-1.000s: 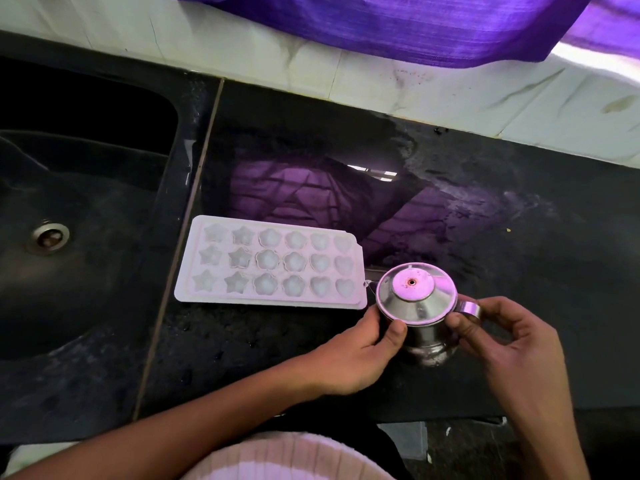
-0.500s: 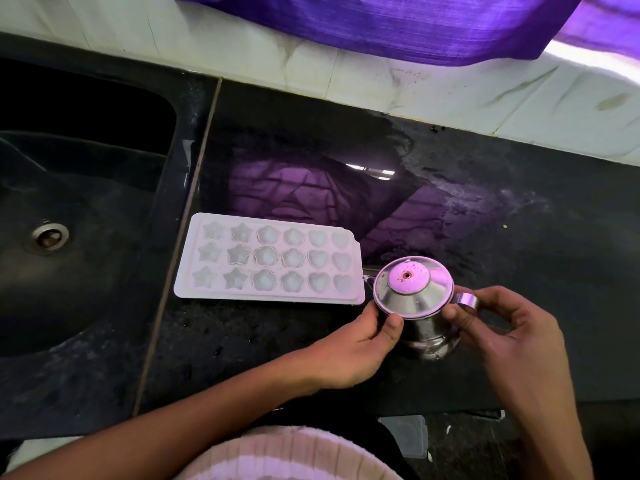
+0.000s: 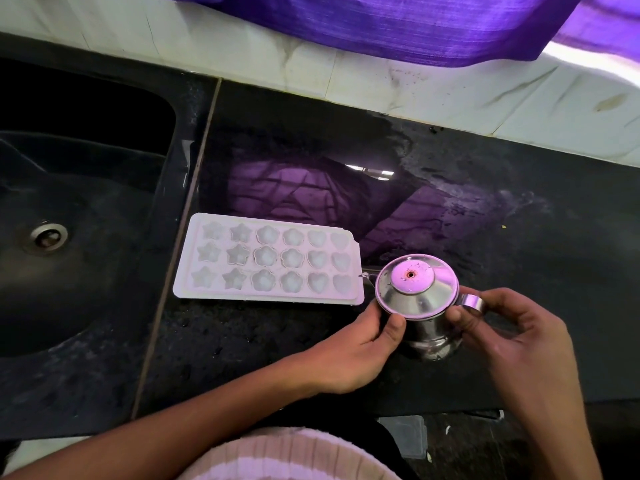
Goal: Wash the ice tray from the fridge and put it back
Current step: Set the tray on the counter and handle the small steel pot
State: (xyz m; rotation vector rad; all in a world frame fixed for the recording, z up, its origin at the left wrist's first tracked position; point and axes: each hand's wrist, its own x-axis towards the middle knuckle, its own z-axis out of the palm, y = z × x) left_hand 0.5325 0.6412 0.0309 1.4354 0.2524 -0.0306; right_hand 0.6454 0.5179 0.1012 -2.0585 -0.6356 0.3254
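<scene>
Together, the left hand (image 3: 349, 355) and right hand (image 3: 519, 341) gripped a lidded steel pot (image 3: 420, 306) just beside the white plastic ice tray (image 3: 270, 259) on the black counter (image 3: 519, 220).

Dark polished stone counter (image 3: 519, 237) runs across the view, wet-looking and speckled, with a seam (image 3: 180, 237) dividing it from the black sink basin (image 3: 86, 271) on the left, where a round metal drain (image 3: 46, 235) sits. Behind it runs a band of pale, stained wall tiles (image 3: 415, 84), and a purple curtain (image 3: 381, 26) hangs over them at the top. Purple light and a bright window patch glint off the counter's glossy middle (image 3: 311, 188).
</scene>
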